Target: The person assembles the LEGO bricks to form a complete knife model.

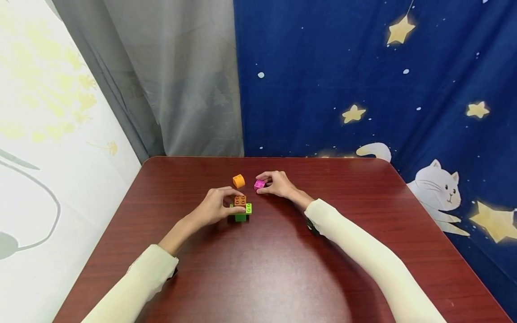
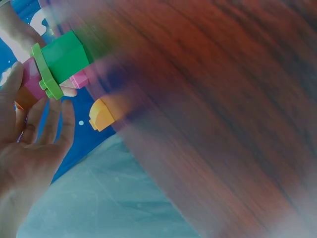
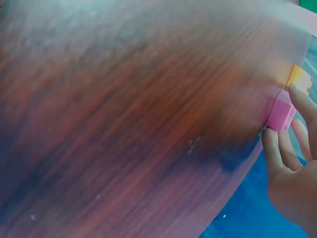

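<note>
My left hand (image 1: pixel 215 206) grips a brown brick (image 1: pixel 240 200) between thumb and fingers. This brick sits on a light green plate (image 1: pixel 248 208), and below the plate is a darker green block (image 2: pixel 64 57), so the three form a small stack. To the right, my right hand (image 1: pixel 279 184) pinches a pink brick (image 1: pixel 259 184), its thumb on the near side and fingers on the far side. In the right wrist view, thumb and fingertips lie against opposite ends of the pink brick (image 3: pixel 280 110).
Behind the stack, an orange brick with a curved side (image 1: pixel 238 181) lies loose on the dark red wooden table (image 1: pixel 258 269). Past the table's far edge hang a grey curtain (image 1: pixel 194 80) and a blue curtain with stars (image 1: pixel 299 89).
</note>
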`<state>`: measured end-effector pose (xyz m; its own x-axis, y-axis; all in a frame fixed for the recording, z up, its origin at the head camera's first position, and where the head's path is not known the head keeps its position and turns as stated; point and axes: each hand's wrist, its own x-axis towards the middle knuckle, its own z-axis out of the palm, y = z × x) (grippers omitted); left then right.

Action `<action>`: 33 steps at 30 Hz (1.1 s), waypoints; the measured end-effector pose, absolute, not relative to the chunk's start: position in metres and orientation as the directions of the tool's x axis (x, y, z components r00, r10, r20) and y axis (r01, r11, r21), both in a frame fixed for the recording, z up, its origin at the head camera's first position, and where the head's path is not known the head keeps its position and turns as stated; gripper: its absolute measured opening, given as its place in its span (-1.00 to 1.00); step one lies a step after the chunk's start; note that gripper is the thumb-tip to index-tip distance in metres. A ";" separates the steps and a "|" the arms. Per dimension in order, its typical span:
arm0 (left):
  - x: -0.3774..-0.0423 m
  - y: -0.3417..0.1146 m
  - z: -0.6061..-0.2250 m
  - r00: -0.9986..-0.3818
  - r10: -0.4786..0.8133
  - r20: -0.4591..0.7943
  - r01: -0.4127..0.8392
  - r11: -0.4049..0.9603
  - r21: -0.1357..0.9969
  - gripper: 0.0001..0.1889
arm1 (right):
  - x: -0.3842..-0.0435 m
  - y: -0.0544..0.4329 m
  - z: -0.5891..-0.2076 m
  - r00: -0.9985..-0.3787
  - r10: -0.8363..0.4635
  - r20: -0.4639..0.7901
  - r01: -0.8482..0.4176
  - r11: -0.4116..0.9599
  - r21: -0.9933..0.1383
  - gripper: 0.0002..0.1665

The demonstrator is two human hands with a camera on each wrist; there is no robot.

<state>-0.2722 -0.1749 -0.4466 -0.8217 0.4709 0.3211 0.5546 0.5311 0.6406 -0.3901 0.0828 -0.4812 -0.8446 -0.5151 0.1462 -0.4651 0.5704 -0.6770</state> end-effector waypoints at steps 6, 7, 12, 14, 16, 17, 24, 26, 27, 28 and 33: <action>-0.273 -0.172 -0.447 -0.821 0.469 0.326 0.559 0.542 0.628 -0.62 | -0.385 0.084 -0.481 -0.835 -0.529 0.149 -0.478 0.566 -0.672 -0.50; -0.273 -0.172 -0.447 -0.823 0.468 0.324 0.556 0.545 0.627 -0.61 | -0.384 0.084 -0.482 -0.833 -0.533 0.149 -0.480 0.561 -0.674 -0.51; -0.272 -0.171 -0.447 -0.829 0.461 0.315 0.546 0.551 0.631 -0.60 | -0.378 0.087 -0.482 -0.829 -0.541 0.141 -0.478 0.555 -0.681 -0.54; -0.272 -0.171 -0.447 -0.828 0.460 0.320 0.549 0.549 0.630 -0.60 | -0.375 0.088 -0.482 -0.830 -0.540 0.139 -0.477 0.557 -0.680 -0.54; -0.273 -0.172 -0.448 -0.830 0.456 0.323 0.547 0.550 0.631 -0.60 | -0.373 0.089 -0.482 -0.827 -0.544 0.141 -0.479 0.551 -0.683 -0.55; -0.273 -0.172 -0.448 -0.830 0.453 0.325 0.547 0.549 0.632 -0.60 | -0.371 0.090 -0.482 -0.826 -0.546 0.140 -0.480 0.549 -0.684 -0.55; -0.274 -0.174 -0.452 -0.836 0.441 0.325 0.537 0.539 0.649 -0.58 | -0.363 0.093 -0.483 -0.815 -0.562 0.143 -0.496 0.546 -0.675 -0.56; -0.273 -0.174 -0.453 -0.842 0.436 0.317 0.526 0.536 0.660 -0.58 | -0.360 0.093 -0.482 -0.810 -0.568 0.147 -0.502 0.542 -0.674 -0.57; -0.273 -0.174 -0.453 -0.846 0.433 0.311 0.519 0.534 0.668 -0.58 | -0.358 0.093 -0.481 -0.808 -0.570 0.148 -0.504 0.539 -0.675 -0.57; -0.273 -0.174 -0.453 -0.851 0.429 0.304 0.510 0.534 0.674 -0.58 | -0.356 0.093 -0.480 -0.805 -0.573 0.150 -0.507 0.536 -0.674 -0.57; -0.272 -0.174 -0.454 -0.865 0.417 0.281 0.483 0.535 0.693 -0.57 | -0.348 0.093 -0.471 -0.791 -0.587 0.172 -0.527 0.512 -0.679 -0.55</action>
<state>-0.2720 -0.1745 -0.4543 -0.8645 0.4168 0.2808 0.4831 0.5349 0.6932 -0.3479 0.0933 -0.4706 -0.7914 -0.5865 0.1721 -0.5269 0.5119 -0.6785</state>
